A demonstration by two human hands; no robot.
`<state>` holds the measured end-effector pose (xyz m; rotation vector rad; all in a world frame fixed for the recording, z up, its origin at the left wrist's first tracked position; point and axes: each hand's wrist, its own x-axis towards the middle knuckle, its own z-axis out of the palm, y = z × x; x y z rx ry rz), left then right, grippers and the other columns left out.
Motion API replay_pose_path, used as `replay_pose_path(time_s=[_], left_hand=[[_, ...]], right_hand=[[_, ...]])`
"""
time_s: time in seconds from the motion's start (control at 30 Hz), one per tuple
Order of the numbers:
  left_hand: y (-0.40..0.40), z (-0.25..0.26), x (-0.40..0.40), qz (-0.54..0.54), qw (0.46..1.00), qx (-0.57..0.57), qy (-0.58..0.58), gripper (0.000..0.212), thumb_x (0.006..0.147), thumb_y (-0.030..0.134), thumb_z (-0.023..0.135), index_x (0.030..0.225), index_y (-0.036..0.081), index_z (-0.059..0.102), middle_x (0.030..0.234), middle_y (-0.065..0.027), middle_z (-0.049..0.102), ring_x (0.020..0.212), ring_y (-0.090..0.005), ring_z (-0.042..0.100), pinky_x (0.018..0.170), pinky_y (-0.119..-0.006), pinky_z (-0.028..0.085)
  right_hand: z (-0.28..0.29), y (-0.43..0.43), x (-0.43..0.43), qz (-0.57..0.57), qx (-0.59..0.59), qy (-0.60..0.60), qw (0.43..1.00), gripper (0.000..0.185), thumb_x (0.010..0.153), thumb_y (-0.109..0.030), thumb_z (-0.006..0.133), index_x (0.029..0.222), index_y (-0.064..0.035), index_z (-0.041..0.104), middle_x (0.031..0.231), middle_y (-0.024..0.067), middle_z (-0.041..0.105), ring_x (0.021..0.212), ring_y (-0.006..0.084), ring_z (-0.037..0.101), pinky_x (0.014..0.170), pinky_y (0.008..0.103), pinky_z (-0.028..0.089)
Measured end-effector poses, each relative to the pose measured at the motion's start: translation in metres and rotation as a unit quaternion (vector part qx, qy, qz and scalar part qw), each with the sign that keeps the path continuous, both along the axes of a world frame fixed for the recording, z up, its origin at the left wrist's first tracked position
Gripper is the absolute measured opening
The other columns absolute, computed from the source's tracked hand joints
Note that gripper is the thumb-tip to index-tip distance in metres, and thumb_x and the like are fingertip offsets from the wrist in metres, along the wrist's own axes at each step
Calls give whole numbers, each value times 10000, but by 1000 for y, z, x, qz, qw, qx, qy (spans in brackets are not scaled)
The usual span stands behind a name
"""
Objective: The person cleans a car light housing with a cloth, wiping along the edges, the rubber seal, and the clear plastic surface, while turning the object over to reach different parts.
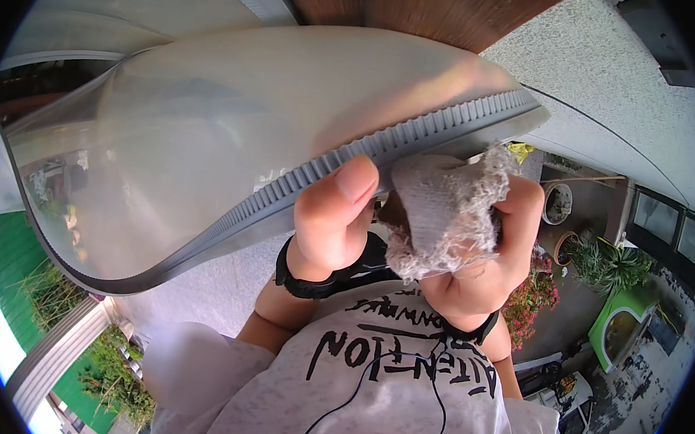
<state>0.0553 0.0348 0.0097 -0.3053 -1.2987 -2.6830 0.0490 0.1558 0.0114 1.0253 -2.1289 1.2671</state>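
Note:
A large, hazy clear-plastic cover (208,128), shaped like a headlight lens, spans the view before me. Along its near edge runs a grey ribbed rim (326,173). My left hand (332,222) grips that rim with the thumb on top; its other fingers are mostly hidden behind the edge. A greyish knitted cloth (433,205) with frayed, fuzzy edges is bunched in my right hand (502,252), close to the rim. Whether the cloth touches the cover, I cannot tell. Black bands circle both wrists.
Beyond the cover are a brown wood-look surface (422,7) and another pale translucent piece (127,2). To the right are a speckled light wall (611,72), potted plants (610,268), red flowers (535,296) and a green object (611,332). A thin cable (347,398) hangs over my shirt.

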Motion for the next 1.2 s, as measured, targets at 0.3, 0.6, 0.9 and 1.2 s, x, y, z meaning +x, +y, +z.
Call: replay_pose_path(time_s=[0.3, 0.6, 0.9, 1.2], left_hand=[[3, 5, -5, -9, 1000, 24, 17, 735, 711, 539, 434, 1085, -92, 403, 930, -152, 518, 814, -193, 506, 677, -292, 404], [7, 8, 2, 14, 997, 67, -36, 709, 706, 516, 467, 1080, -84, 415, 940, -152, 521, 816, -193, 510, 691, -290, 406], [8, 7, 6, 17, 996, 84, -32, 651, 740, 446, 450, 1142, -63, 396, 1033, -166, 494, 902, -213, 495, 770, -317, 393], [-1, 8, 6, -28, 997, 37, -66, 686, 725, 476, 444, 1154, -57, 392, 1139, -175, 444, 984, -218, 473, 823, -325, 381]], right_hand=[[2, -1, 1, 18, 12, -10, 1000, 329, 491, -82, 665, 811, -140, 616, 813, 113, 493, 611, 220, 525, 482, 271, 430], [6, -2, 0, 14, 35, -11, 999, 297, 530, -74, 657, 812, -146, 598, 802, 107, 492, 615, 226, 524, 473, 270, 428], [3, -3, 4, 24, 4, -44, 999, 236, 560, -150, 658, 780, -99, 591, 812, 126, 498, 594, 228, 517, 457, 275, 419], [2, -1, 3, 17, 34, -28, 999, 258, 572, -128, 683, 818, -123, 605, 840, 123, 506, 601, 233, 527, 474, 274, 421]])
